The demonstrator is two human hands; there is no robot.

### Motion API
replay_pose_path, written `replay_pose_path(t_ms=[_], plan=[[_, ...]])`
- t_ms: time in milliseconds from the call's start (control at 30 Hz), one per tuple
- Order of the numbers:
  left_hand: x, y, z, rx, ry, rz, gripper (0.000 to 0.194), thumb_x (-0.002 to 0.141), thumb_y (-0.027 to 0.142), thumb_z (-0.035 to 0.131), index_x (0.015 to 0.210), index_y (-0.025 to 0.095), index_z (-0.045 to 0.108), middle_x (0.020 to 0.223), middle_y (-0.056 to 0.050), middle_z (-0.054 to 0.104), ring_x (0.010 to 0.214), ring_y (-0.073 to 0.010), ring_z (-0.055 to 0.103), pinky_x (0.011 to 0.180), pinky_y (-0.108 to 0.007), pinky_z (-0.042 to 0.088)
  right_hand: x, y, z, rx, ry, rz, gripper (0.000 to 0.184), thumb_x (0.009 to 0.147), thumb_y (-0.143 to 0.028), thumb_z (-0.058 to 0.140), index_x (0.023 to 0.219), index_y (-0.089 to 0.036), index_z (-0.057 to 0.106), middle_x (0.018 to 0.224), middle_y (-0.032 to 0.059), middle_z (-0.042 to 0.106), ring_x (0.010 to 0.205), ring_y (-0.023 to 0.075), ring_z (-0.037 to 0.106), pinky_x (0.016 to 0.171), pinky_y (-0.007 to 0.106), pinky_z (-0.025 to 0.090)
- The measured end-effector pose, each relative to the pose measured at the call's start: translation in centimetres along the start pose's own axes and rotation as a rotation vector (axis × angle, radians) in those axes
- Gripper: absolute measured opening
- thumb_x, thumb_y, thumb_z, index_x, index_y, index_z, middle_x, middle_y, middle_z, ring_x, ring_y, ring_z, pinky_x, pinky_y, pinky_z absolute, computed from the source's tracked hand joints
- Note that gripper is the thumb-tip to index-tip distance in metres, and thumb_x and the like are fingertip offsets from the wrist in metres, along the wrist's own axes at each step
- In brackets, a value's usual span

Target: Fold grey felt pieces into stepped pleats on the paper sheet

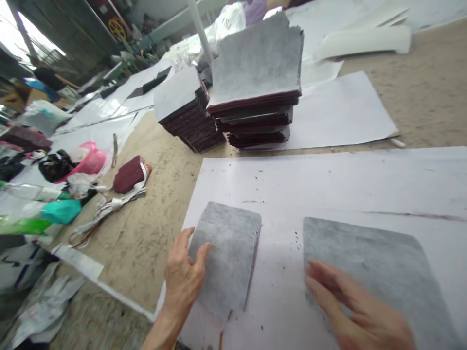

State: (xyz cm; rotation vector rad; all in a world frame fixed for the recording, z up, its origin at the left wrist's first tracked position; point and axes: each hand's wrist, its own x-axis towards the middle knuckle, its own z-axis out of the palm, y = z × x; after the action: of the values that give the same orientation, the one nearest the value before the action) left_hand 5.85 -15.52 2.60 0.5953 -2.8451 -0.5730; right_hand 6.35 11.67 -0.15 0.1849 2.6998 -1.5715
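Note:
A small stack of grey felt-like pieces (229,248) lies on white sheeting in front of me. My left hand (186,267) is at its left edge, thumb and fingers apart, the thumb tip over the top piece. To the right lies a wider grey felt-like sheet (372,253). At its left edge is my right hand (357,306), slightly blurred, with thumb and finger tips brought together on the sheet's margin. The lower part of that sheet is partly hidden behind this hand.
Beyond stand a tall stack of grey-topped, dark red pieces (259,63) and a narrower stack (178,97). White sheeting (328,180) covers part of the brown table (160,146). Left are a dark red block (129,174), a pink basin (91,160) and plastic bags. A person (54,80) is far left.

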Motion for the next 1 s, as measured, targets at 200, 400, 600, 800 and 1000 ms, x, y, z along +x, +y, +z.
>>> replay_pose_path(t_ms=[200,400,600,800,1000], plan=[[3.1,-2.3,1.3,-0.004,-0.216,-0.177,0.045,0.072,0.033,0.058,0.111,0.013,0.050,0.105,-0.012,0.055,0.101,-0.0265,0.053,0.088,-0.041,0.041,1.9,-6.6,9.3,0.078,-0.030,0.220,0.044,0.068,-0.038,0.057,0.103,-0.012,0.056,0.094,0.0152,0.066,0.076,0.0264,0.066,0.069,0.042,0.056],[4.2,-2.5,1.3,-0.085,-0.307,-0.284,0.046,0.064,0.034,0.065,0.103,0.017,0.048,0.090,-0.007,0.060,0.084,-0.0237,0.058,0.072,-0.035,0.043,3.2,-7.7,10.1,0.101,-0.106,0.389,0.034,0.065,-0.039,0.066,0.088,-0.016,0.058,0.075,0.0102,0.069,0.064,0.0256,0.066,0.055,0.036,0.055],[4.7,-2.2,0.8,-0.181,-0.344,-0.323,0.020,0.059,0.031,0.066,0.070,0.019,0.053,0.068,0.000,0.057,0.066,-0.0188,0.054,0.059,-0.029,0.037,2.0,-7.4,10.9,-0.059,-0.104,-0.009,0.026,0.079,-0.041,0.051,0.071,-0.020,0.064,0.067,0.0060,0.067,0.060,0.0241,0.064,0.054,0.035,0.053],[4.6,-2.1,-1.1,-0.953,-0.598,-0.382,0.045,0.059,0.027,0.070,0.101,0.015,0.057,0.089,-0.005,0.067,0.079,-0.0216,0.062,0.071,-0.033,0.049,1.4,-6.3,9.8,0.372,-0.123,0.049,0.020,0.079,-0.034,0.059,0.096,-0.026,0.067,0.091,-0.0006,0.068,0.083,0.0199,0.064,0.074,0.028,0.053],[4.7,-1.9,0.1,-1.139,-0.712,-0.524,0.034,0.064,0.028,0.070,0.094,0.014,0.064,0.077,-0.004,0.069,0.065,-0.0185,0.062,0.061,-0.029,0.049,4.0,-6.6,8.4,0.873,-0.474,0.533,0.042,0.072,-0.036,0.065,0.110,-0.019,0.062,0.098,0.0072,0.067,0.088,0.0264,0.063,0.075,0.039,0.054]])
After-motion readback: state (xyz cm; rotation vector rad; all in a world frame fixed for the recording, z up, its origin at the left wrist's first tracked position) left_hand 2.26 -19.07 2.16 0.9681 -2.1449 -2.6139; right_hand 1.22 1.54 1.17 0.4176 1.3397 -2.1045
